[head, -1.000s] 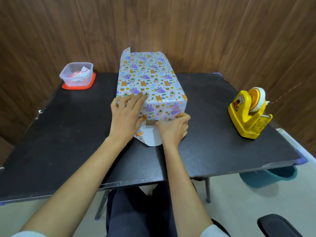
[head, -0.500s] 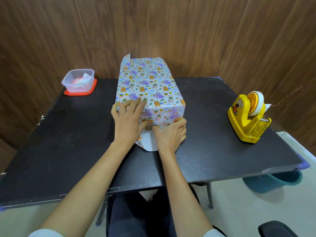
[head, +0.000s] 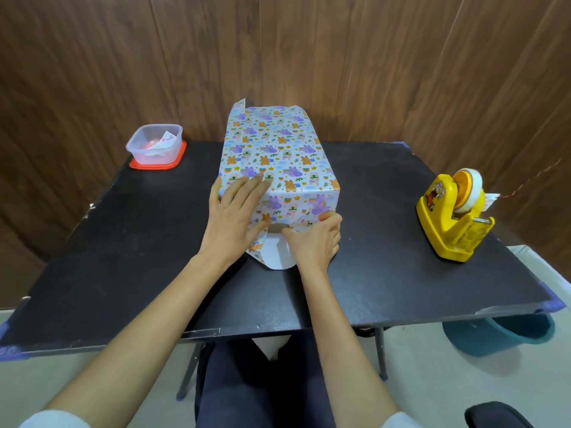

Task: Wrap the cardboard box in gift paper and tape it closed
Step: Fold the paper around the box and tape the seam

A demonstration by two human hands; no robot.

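The cardboard box (head: 275, 228) stands lengthwise in the middle of the black table (head: 123, 242), covered by gift paper (head: 278, 149) printed with small animals. Bare cardboard shows only in a small gap at the near end. My left hand (head: 234, 220) lies flat with straight fingers over the box's near left top edge. My right hand (head: 315, 242) has curled fingers pressed against the folded paper at the near end face, lower right. A white bottom flap (head: 275, 254) of paper lies on the table between my hands. At the far end the paper stands up unfolded.
A yellow tape dispenser (head: 454, 217) with a roll of tape sits at the table's right side. A clear plastic tub (head: 154, 145) on a red lid stands at the far left corner. A teal bin (head: 500, 335) is on the floor under the right edge. Wood panelling is behind.
My hands hold nearly the same spots on the near end. The right hand has settled slightly lower against the end fold. The view has tilted a little.
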